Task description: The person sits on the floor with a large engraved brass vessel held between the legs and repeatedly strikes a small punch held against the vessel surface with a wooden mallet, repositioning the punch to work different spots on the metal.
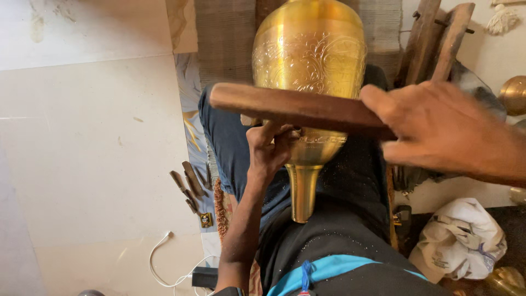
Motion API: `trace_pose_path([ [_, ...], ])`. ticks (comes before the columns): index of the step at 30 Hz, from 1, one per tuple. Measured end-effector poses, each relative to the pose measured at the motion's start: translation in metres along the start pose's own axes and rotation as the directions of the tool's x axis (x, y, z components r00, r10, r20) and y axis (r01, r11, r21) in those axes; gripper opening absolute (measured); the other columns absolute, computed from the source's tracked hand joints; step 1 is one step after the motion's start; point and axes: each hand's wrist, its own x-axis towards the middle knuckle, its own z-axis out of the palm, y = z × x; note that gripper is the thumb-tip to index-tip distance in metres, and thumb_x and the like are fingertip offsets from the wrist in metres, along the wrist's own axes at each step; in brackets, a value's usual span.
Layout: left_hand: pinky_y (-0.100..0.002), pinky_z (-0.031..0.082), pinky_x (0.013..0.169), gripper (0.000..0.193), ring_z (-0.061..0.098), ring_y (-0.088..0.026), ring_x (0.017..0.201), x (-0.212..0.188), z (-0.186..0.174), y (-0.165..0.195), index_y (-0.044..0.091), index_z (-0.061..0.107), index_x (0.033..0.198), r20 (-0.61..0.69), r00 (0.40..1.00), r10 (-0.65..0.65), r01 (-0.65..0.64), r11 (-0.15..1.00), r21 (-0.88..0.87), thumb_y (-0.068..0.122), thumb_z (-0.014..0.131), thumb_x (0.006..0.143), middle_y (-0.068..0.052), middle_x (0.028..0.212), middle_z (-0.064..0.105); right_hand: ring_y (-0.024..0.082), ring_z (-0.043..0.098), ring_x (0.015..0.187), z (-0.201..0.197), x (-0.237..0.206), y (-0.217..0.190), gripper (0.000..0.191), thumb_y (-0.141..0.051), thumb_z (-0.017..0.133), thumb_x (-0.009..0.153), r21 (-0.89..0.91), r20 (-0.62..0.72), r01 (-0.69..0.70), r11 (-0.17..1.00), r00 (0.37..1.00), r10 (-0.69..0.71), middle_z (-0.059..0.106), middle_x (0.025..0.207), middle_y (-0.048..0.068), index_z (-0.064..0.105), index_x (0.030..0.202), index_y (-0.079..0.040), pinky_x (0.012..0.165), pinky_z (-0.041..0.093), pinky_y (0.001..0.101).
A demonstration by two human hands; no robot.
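Note:
A large engraved brass vase (310, 60) lies across my lap, its narrow neck (303, 192) pointing toward me. My right hand (438, 129) grips one end of a flat dark wooden mallet (296, 108), raised level over the vase's shoulder. My left hand (268, 149) is pinched against the vase just below the mallet. A small tool may be in its fingers, but the mallet hides that spot.
Several small dark metal tools (189, 186) lie on the pale tiled floor at my left, with a white cable (164, 263) nearer me. A wooden frame (435, 38) leans at the upper right. A crumpled white cloth (460, 238) and other brass pieces (514, 94) sit at the right.

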Motion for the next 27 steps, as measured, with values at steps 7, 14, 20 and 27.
trace_pose_path([
  [7, -0.026, 0.063, 0.077, 0.041, 0.078, -0.015, 0.089, 0.001, 0.0, -0.001, 0.003, 0.069, 0.124, -0.004, 1.0, 0.027, -0.027, 1.0, 0.007, -0.017, 0.065, 0.088, -0.01, 0.098, 0.078, 0.017, 0.06, 0.054, -0.001, 0.008, -0.007, 0.045, -0.021, 0.072, 0.082, -0.136, 0.187, -0.106, 0.985, 0.974, 0.131, 0.056, 0.065, 0.003, 0.047, 0.117, -0.011, 0.059, 0.051, 0.033],
  [14, -0.024, 0.062, 0.08, 0.046, 0.078, -0.012, 0.09, -0.001, -0.001, -0.004, 0.003, 0.069, 0.128, 0.048, 0.999, -0.026, 0.029, 0.998, -0.06, -0.018, 0.06, 0.087, -0.009, 0.103, 0.079, 0.025, 0.06, 0.053, -0.002, 0.006, -0.005, 0.05, -0.024, 0.075, 0.073, 0.019, 0.005, -0.012, 1.0, 1.0, 0.012, 0.057, 0.06, 0.011, 0.047, 0.11, -0.006, 0.058, 0.051, 0.0403],
  [20, -0.023, 0.064, 0.079, 0.045, 0.078, -0.011, 0.09, 0.004, -0.002, -0.015, 0.004, 0.07, 0.129, 0.054, 0.998, 0.021, -0.02, 1.0, -0.014, -0.014, 0.069, 0.087, -0.008, 0.101, 0.08, 0.027, 0.064, 0.058, 0.011, 0.004, 0.006, 0.053, -0.025, 0.077, 0.073, -0.085, 0.003, -0.054, 0.995, 0.998, 0.055, 0.06, 0.063, 0.014, 0.048, 0.112, -0.004, 0.061, 0.051, 0.0419],
  [27, -0.03, 0.068, 0.091, 0.048, 0.079, -0.019, 0.1, 0.018, -0.01, -0.011, 0.001, 0.067, 0.127, 0.209, 0.978, 0.018, 0.037, 0.966, -0.255, -0.022, 0.058, 0.086, -0.011, 0.111, 0.079, 0.023, 0.067, 0.061, 0.039, 0.0, 0.027, 0.052, -0.014, 0.079, 0.072, 0.419, -0.069, -0.077, 0.905, 0.991, 0.116, 0.068, 0.077, 0.013, 0.061, 0.12, -0.006, 0.061, 0.054, 0.0389],
])
